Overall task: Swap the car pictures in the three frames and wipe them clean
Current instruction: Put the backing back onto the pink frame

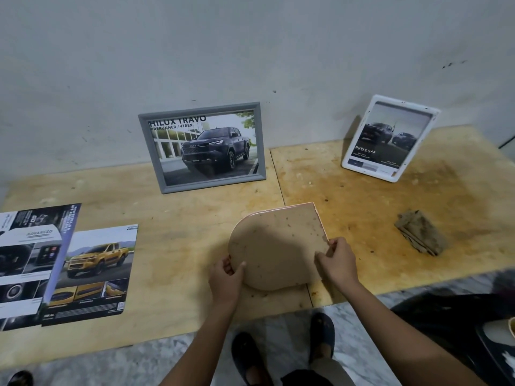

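Note:
A pink arch-shaped frame point(276, 246) lies back side up near the table's front edge. My left hand point(227, 277) grips its rounded left edge and my right hand point(338, 260) pinches its right corner. A grey frame point(203, 147) with a dark pickup picture leans on the wall behind it. A white frame point(390, 137) with a dark car picture leans at the back right. Two loose car prints lie at the left: a yellow pickup print point(94, 271) and a brochure sheet point(30, 257). A dirty folded cloth point(420, 232) lies at the right.
The plywood table point(181, 213) is made of two boards, the right one stained. A grey wall point(250, 51) stands behind it. My feet in dark slippers point(323, 335) are on the marble floor below the front edge. A dark object point(473, 330) sits at the lower right.

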Demonstrator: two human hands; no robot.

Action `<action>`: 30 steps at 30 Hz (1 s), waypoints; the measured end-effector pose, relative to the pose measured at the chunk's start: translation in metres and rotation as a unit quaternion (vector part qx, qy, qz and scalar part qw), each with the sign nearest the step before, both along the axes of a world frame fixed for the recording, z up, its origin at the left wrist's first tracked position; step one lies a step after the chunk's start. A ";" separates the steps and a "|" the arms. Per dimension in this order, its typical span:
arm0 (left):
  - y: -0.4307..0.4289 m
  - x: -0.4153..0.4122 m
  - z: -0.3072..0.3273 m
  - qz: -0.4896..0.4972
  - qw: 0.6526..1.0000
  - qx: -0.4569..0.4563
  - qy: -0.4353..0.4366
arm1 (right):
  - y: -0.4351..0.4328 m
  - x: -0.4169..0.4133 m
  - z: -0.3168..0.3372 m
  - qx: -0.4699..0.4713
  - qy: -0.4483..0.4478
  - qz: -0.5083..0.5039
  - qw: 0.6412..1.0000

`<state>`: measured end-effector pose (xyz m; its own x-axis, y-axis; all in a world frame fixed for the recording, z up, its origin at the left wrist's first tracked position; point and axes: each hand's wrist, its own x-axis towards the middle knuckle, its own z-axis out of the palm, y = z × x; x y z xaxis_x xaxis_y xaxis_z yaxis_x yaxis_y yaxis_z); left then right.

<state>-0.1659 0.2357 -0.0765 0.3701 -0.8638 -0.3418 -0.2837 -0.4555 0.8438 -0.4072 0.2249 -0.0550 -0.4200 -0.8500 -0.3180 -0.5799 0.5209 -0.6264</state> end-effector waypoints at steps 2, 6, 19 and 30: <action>-0.001 -0.011 0.000 -0.022 1.000 0.009 0.013 | 0.001 -0.007 0.000 0.001 0.015 -0.007 1.000; -0.006 -0.032 0.005 -0.081 0.996 -0.009 -0.025 | 0.003 -0.014 0.006 0.010 0.082 0.050 0.995; -0.039 -0.057 0.008 -0.247 0.959 0.022 -0.136 | 0.004 -0.007 -0.004 0.111 0.253 0.220 0.936; -0.045 -0.070 0.010 -0.169 0.981 0.014 -0.098 | -0.003 -0.015 -0.010 0.113 0.248 0.240 0.932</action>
<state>-0.2360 0.1903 -0.0661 0.1256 -0.9397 -0.3180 -0.5780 -0.3298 0.7464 -0.4224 0.2216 -0.0649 -0.1521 -0.9124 -0.3801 -0.9691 0.2132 -0.1238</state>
